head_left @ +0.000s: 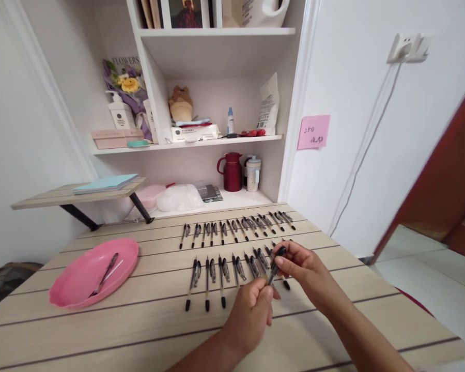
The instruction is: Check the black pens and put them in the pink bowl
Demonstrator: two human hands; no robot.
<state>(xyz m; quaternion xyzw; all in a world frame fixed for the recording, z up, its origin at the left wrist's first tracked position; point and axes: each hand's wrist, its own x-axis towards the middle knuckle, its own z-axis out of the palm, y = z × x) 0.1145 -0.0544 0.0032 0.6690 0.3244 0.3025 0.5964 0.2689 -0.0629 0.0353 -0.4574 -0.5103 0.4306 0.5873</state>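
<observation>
Remotely, I had the left hand [251, 311] closed low around the pen [273, 274], the right hand [303, 264] pinching its dark top [281, 251]; steady alignment seemed best.

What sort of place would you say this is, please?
Probably a room in someone's home: a plush toy and a red jug sit on the shelves behind the table.
</observation>
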